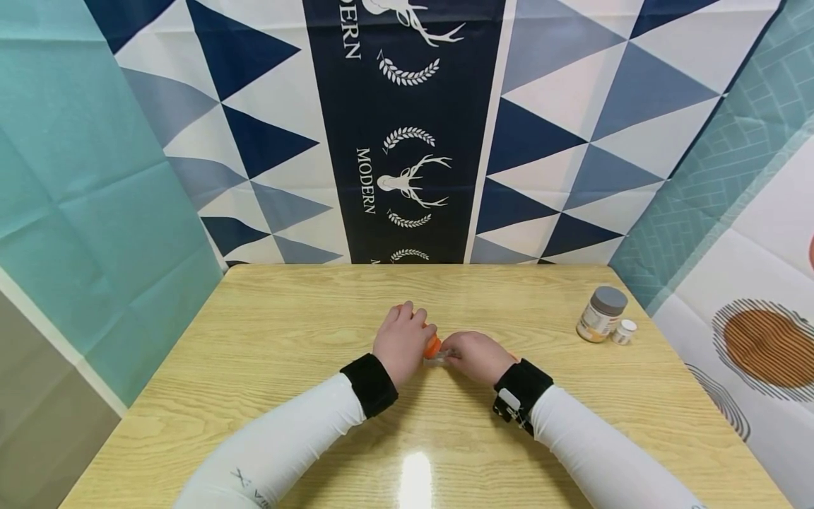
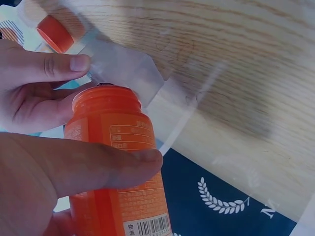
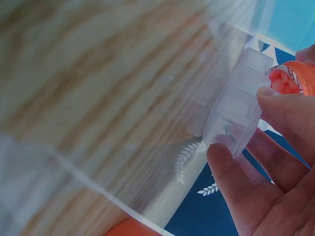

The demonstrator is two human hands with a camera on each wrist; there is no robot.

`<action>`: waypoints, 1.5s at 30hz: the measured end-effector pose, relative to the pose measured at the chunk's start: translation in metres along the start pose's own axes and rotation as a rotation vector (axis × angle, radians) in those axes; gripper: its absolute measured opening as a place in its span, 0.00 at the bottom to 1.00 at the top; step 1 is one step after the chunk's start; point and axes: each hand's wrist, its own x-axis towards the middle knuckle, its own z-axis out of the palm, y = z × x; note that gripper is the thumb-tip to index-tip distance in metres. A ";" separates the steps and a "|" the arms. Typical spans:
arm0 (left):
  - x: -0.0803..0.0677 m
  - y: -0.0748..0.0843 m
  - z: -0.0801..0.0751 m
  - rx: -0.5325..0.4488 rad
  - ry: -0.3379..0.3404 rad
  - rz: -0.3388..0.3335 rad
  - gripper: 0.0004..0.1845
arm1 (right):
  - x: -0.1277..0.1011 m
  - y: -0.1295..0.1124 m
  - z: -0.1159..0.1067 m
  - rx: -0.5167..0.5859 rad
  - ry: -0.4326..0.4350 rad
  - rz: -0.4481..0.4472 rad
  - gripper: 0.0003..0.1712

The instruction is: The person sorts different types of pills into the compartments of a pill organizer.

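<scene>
**Orange bottle meets clear pill case, mid-surface**

Both hands are together at the middle of the wooden surface (image 1: 286, 311). The left hand (image 1: 400, 343) has its grip wrapped round the orange bottle (image 2: 115, 167), thumb across the label, open mouth tipped toward the other hand. The right hand (image 1: 478, 355) pinches a clear plastic pill case (image 3: 238, 105) between thumb and fingertips, right at the bottle's mouth.

The bottle looks like light, stiff plastic with a glossy label, probably a bit slick, so the mid-body hold seems the safe one. The case looks thin, feather-light and easy to flex or flick away; its edges are the place to take it. An orange cap (image 2: 55, 33) lies just beyond. A grey-lidded jar (image 1: 600, 314) and a small white bottle (image 1: 624, 331) stand well apart, to the right.
</scene>
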 end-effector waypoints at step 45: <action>-0.017 -0.011 0.019 -0.211 0.025 -0.145 0.22 | 0.000 0.001 0.003 0.000 0.019 -0.011 0.11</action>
